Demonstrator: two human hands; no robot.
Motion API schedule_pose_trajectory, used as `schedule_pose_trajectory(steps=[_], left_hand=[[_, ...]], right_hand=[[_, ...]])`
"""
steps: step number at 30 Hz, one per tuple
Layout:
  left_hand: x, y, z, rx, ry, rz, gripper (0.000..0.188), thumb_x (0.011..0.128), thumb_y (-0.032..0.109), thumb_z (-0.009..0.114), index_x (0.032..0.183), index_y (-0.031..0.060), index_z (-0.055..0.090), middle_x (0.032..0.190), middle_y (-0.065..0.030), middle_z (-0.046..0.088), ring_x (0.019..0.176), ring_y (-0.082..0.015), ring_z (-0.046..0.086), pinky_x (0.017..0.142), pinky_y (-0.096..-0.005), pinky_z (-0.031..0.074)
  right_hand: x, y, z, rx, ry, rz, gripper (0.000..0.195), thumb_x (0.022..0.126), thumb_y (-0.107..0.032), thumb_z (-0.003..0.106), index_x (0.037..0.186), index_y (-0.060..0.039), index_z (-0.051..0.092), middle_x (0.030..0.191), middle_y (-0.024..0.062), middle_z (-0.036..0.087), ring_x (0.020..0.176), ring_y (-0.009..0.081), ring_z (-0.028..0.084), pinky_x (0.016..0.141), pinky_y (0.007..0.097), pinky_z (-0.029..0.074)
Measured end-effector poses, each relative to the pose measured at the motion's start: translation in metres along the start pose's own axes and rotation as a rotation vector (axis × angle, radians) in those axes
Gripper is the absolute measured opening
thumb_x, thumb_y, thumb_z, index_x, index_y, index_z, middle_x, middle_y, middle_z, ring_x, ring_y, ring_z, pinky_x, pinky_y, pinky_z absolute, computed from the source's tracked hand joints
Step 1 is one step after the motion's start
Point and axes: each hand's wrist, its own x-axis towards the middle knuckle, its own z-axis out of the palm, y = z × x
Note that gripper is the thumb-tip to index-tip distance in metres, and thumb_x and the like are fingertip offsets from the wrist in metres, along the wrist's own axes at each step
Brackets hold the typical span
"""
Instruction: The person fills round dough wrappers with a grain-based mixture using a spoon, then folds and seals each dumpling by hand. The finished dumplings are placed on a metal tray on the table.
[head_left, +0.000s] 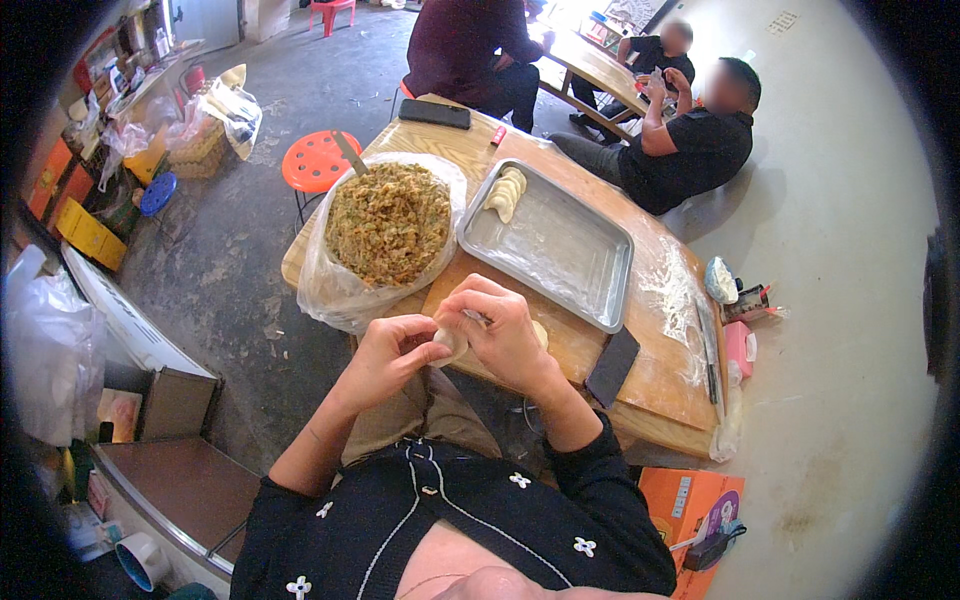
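My left hand (396, 352) and my right hand (491, 322) pinch a dumpling (450, 346) between them, just off the near edge of the wooden table. Fingers hide part of its dough. Beyond my hands, chopped filling (390, 221) is heaped in a bowl lined with a clear plastic bag (319, 289), and a flat metal handle (349, 153) sticks up from its far side. To the right lies a rectangular metal tray (619, 259) with several folded dumplings (507, 191) in its far left corner. A pale round of dough (540, 334) shows partly behind my right hand.
White flour (670, 292) dusts the wooden board (645, 360). A dark phone (613, 367) lies by the near edge, another phone (435, 114) at the far end. A red stool (322, 161) stands left of the table. Several people sit beyond; one person in black (701, 150) is at the right.
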Motion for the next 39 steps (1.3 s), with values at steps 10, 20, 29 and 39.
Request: schedule_pose_trajectory(steps=[10, 20, 29, 39], left_hand=[[-0.001, -0.014, 0.002, -0.244, -0.04, -0.056, 0.017, 0.091, 0.005, 0.07, 0.106, -0.0015, 0.065, 0.093, 0.0008, 0.066, 0.084, -0.0058, 0.062, 0.076, -0.0229, 0.052], [0.001, -0.025, 0.004, -0.187, -0.01, -0.033, 0.018, 0.09, -0.001, 0.067, 0.108, -0.0022, 0.065, 0.093, -0.0033, 0.069, 0.085, -0.0078, 0.065, 0.076, -0.0239, 0.053], [-0.002, -0.018, 0.012, -0.264, 0.068, -0.058, 0.021, 0.09, 0.004, 0.07, 0.109, -0.0009, 0.063, 0.091, -0.003, 0.07, 0.082, -0.0081, 0.066, 0.072, -0.023, 0.053], [-0.002, -0.004, 0.013, -0.324, -0.012, -0.098, 0.019, 0.097, 0.011, 0.064, 0.111, -0.0011, 0.059, 0.094, -0.0079, 0.07, 0.079, -0.0145, 0.071, 0.067, -0.0258, 0.057]], right_hand=[[-0.006, 0.004, 0.008, -0.143, -0.022, -0.002, 0.017, 0.08, -0.008, 0.07, 0.09, -0.0027, 0.058, 0.083, 0.0145, 0.061, 0.077, 0.0352, 0.065, 0.065, 0.0418, 0.051], [-0.012, 0.004, -0.001, -0.372, -0.205, -0.087, 0.012, 0.085, -0.011, 0.064, 0.09, -0.005, 0.054, 0.084, 0.0143, 0.059, 0.082, 0.0381, 0.063, 0.066, 0.0467, 0.05], [-0.016, 0.013, -0.004, -0.236, -0.272, -0.012, 0.011, 0.085, -0.012, 0.064, 0.091, -0.006, 0.057, 0.085, 0.0167, 0.062, 0.083, 0.0415, 0.063, 0.066, 0.0486, 0.049], [-0.027, 0.022, -0.002, -0.076, -0.212, 0.056, 0.014, 0.093, -0.012, 0.059, 0.085, -0.0014, 0.053, 0.077, 0.0214, 0.059, 0.078, 0.0428, 0.062, 0.064, 0.0463, 0.047]])
